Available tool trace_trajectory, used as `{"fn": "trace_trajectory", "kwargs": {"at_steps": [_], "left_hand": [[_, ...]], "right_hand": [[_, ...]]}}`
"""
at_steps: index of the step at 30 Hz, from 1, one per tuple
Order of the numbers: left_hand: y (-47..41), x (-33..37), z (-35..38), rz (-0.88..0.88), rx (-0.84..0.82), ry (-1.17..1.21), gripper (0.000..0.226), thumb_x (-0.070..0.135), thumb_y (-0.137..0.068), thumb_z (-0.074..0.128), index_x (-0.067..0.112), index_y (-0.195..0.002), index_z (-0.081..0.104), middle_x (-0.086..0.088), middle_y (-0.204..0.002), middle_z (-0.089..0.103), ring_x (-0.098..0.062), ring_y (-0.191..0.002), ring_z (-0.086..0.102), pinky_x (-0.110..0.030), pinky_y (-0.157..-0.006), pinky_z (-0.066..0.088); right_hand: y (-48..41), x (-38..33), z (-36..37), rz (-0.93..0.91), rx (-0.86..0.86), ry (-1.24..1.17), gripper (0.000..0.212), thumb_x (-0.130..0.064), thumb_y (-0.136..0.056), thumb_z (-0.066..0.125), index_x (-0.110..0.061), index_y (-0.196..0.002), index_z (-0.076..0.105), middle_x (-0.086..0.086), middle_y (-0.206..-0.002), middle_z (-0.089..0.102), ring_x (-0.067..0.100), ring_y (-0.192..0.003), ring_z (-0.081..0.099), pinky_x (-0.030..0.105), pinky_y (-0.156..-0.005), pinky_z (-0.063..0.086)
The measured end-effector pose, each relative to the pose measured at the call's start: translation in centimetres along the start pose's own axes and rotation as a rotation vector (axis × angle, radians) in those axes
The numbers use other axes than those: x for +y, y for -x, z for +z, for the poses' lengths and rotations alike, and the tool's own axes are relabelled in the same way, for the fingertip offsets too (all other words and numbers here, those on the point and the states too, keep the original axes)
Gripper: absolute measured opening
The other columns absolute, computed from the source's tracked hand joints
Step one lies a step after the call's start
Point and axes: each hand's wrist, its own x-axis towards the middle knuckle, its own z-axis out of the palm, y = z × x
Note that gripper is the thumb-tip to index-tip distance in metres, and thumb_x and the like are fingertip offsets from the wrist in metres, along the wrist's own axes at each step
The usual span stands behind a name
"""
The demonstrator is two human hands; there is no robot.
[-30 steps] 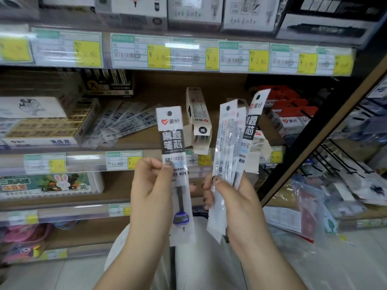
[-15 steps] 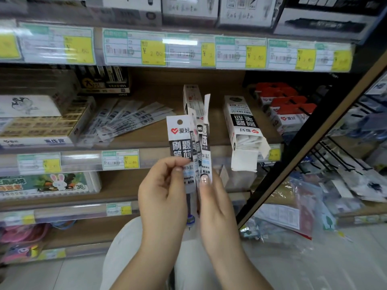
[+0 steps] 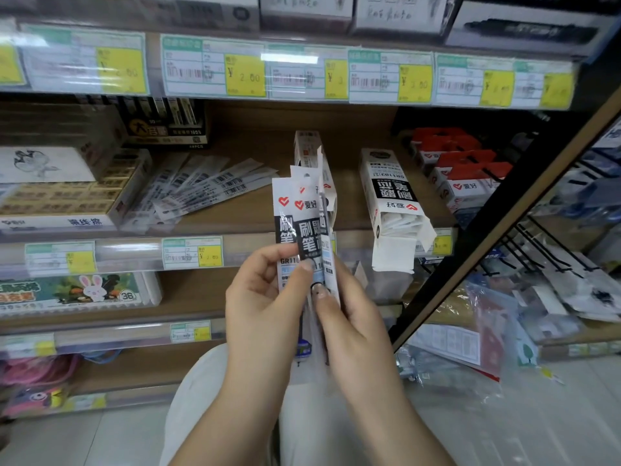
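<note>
While pale trousers [image 3: 208, 398] fill the bottom edge, left hand [image 3: 265, 307] and right hand [image 3: 353, 317] meet just above them. Both pinch one upright fan of refill packets [image 3: 302, 227]: left thumb on the front packet, right thumb on the bundle lower down. The fan is held in the air before the middle shelf [image 3: 255, 213], hiding part of a narrow box [image 3: 307, 144] behind it. Low right, past a dark post [image 3: 437, 292]: clear bags [image 3: 487, 331] in a heap. On the shelf, just right of the fan: open box [image 3: 389, 193], flap hanging over the edge, white packets packed inside. Left: loose packets [image 3: 201, 186] spread flat, then an eraser tray [image 3: 67, 200], full. Far right: red-topped boxes [image 3: 460, 169], stacked. Above all: price labels [image 3: 245, 74] along the upper rail.
</note>
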Motion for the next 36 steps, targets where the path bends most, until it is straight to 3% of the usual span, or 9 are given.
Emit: {"fn": "trace_trajectory", "kwargs": {"at_steps": [4,8,11,16,20,25,29,33,36], "left_hand": [[-0.3,-0.1,-0.2,0.01,-0.035,-0.062,0.03,-0.012,-0.078,0.064,0.016,-0.088,0.058,0.007,-0.078,0.073,-0.007,-0.072,0.068,-0.016,-0.063,0.052],[-0.9,0.1,-0.9,0.029,-0.02,-0.072,0.031,-0.005,-0.072,0.065,0.019,-0.088,0.055,0.009,-0.079,0.073,-0.005,-0.072,0.068,-0.017,-0.063,0.051],[-1.2,0.6,-1.3,0.026,0.002,-0.048,0.033,-0.014,-0.081,0.059,0.018,-0.088,0.055,0.007,-0.077,0.073,-0.006,-0.071,0.068,-0.018,-0.063,0.053],[-1.3,1.1,-1.7,0.031,0.001,-0.027,0.032,-0.013,-0.082,0.058,0.018,-0.09,0.055,0.007,-0.079,0.073,-0.007,-0.076,0.068,-0.02,-0.071,0.055],[-0.6,0.8,-1.2,0.036,-0.009,0.018,0.031,-0.013,-0.081,0.058,0.017,-0.091,0.056,0.004,-0.082,0.073,-0.01,-0.08,0.068,-0.02,-0.069,0.053],[0.2,0.8,-0.5,0.057,0.005,0.091,0.028,-0.01,-0.08,0.06,0.016,-0.09,0.056,0.003,-0.083,0.073,-0.009,-0.082,0.068,-0.018,-0.07,0.052],[0.7,0.6,-0.3,0.052,0.032,0.142,0.024,0.012,-0.067,0.067,0.016,-0.087,0.056,0.001,-0.083,0.073,-0.011,-0.081,0.068,-0.02,-0.07,0.053],[0.7,0.4,0.0,0.055,0.033,0.143,0.025,0.014,-0.067,0.071,0.018,-0.085,0.055,0.001,-0.081,0.073,-0.011,-0.078,0.069,-0.021,-0.067,0.053],[0.4,0.3,0.7,0.039,0.017,0.146,0.016,0.011,-0.074,0.066,0.016,-0.084,0.054,0.002,-0.077,0.071,-0.011,-0.074,0.067,-0.021,-0.067,0.053]], "right_hand": [[0.1,0.3,-0.2,0.018,-0.034,0.03,0.054,-0.029,-0.086,0.039,-0.033,-0.14,0.041,-0.017,-0.138,0.05,-0.004,-0.129,0.042,0.023,-0.109,0.035],[0.3,0.1,-0.8,0.066,-0.032,-0.081,0.038,-0.028,-0.082,0.041,-0.05,-0.094,0.069,-0.023,-0.1,0.07,0.002,-0.107,0.061,0.016,-0.09,0.045],[0.1,0.3,-1.7,0.107,0.012,-0.128,0.031,-0.04,-0.082,0.043,-0.042,-0.094,0.072,-0.013,-0.089,0.07,0.012,-0.091,0.065,0.032,-0.086,0.05],[-0.2,-0.6,-3.2,0.017,-0.027,0.032,0.034,-0.046,-0.085,0.041,-0.039,-0.098,0.071,-0.016,-0.065,0.056,-0.001,-0.066,0.055,0.019,-0.069,0.042],[0.0,-0.9,-2.3,-0.111,-0.097,0.031,0.021,-0.04,-0.086,0.055,-0.036,-0.105,0.065,-0.018,-0.096,0.072,0.003,-0.093,0.067,0.024,-0.082,0.052],[0.2,-0.5,-1.1,-0.274,-0.017,0.232,0.031,-0.041,-0.088,0.048,-0.037,-0.119,0.051,-0.016,-0.103,0.067,0.007,-0.086,0.066,0.024,-0.077,0.053],[0.2,0.2,-1.1,-0.241,0.048,0.294,0.041,-0.048,-0.09,0.041,-0.028,-0.123,0.054,-0.014,-0.1,0.068,0.007,-0.083,0.066,0.034,-0.076,0.054],[0.1,0.4,-1.1,-0.202,0.014,0.276,0.037,-0.049,-0.087,0.041,-0.029,-0.112,0.06,-0.022,-0.104,0.065,-0.005,-0.094,0.062,0.02,-0.08,0.05],[-0.2,0.3,-1.3,-0.132,0.029,0.207,0.027,-0.053,-0.082,0.045,-0.035,-0.089,0.062,-0.019,-0.088,0.068,-0.003,-0.081,0.063,0.018,-0.07,0.049]]}}
